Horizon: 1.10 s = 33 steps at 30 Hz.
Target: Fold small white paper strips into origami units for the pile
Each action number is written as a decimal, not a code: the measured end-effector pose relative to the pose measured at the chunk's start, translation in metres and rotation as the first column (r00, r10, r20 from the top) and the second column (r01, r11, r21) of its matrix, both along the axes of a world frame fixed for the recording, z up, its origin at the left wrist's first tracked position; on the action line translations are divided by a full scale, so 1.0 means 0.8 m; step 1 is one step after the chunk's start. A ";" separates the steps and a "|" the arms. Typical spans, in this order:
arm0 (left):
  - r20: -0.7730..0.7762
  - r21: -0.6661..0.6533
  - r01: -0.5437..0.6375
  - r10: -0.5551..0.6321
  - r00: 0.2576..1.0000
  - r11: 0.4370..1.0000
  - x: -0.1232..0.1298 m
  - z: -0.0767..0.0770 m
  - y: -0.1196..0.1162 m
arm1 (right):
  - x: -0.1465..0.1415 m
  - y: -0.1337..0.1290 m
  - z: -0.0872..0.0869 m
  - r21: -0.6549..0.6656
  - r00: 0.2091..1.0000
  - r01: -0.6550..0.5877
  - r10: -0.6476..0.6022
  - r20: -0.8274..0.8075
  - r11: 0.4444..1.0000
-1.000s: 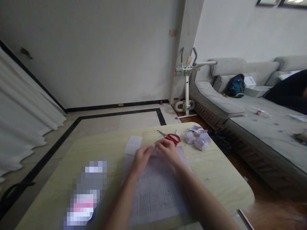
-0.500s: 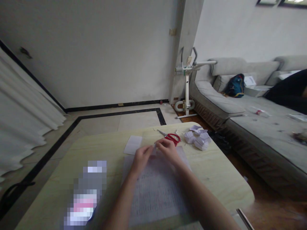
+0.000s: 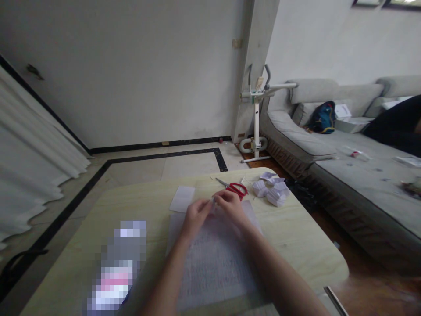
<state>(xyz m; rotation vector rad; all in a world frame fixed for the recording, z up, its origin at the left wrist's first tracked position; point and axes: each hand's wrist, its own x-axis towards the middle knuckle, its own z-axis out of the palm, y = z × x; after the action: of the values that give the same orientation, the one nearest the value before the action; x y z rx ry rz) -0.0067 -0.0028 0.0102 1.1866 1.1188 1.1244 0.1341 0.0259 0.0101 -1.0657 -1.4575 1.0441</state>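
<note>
Both hands meet above a large printed sheet of paper (image 3: 217,267) on the table. My left hand (image 3: 196,214) and my right hand (image 3: 228,205) pinch a small piece of white paper (image 3: 213,204) between their fingertips, most of it hidden by the fingers. Just beyond my right hand lie scissors (image 3: 237,189) with red handles, their blades pointing to the far left. A blank white slip of paper (image 3: 182,199) rests flat beyond my left hand. To the right of the scissors sit several folded white paper pieces (image 3: 275,193) in a loose cluster.
At the left of the wooden table (image 3: 296,237) lies a blurred-out, phone-like object (image 3: 118,263). A grey sofa (image 3: 355,171) with a backpack (image 3: 324,118) stands to the right. An exercise machine (image 3: 256,114) is by the wall, and a white curtain (image 3: 29,149) hangs left.
Almost nothing differs. Both hands stay at the same spot with the small paper, and their fingers have shifted only very slightly.
</note>
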 end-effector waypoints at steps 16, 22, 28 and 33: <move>-0.058 0.072 -0.034 0.038 0.998 0.997 -0.001 -0.009 0.005 | -0.003 0.000 -0.001 -0.006 0.998 -0.036 0.036 0.056 0.999; -0.040 0.039 -0.030 0.032 0.999 0.999 -0.002 0.000 0.000 | -0.002 0.001 -0.001 -0.012 1.000 -0.028 0.028 0.012 1.000; 0.011 -0.024 -0.028 0.028 1.000 0.999 -0.005 0.002 0.001 | -0.001 0.001 -0.002 -0.041 1.000 -0.020 0.020 -0.008 0.999; -0.020 0.019 -0.060 0.060 0.998 0.998 -0.005 0.000 0.004 | -0.001 0.001 -0.004 -0.049 0.999 -0.052 0.051 -0.019 0.997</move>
<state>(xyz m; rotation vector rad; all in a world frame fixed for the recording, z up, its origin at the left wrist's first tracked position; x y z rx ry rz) -0.0110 0.0005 0.0101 1.1883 1.1683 1.1730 0.1337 0.0264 0.0066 -1.0556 -1.4581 1.1284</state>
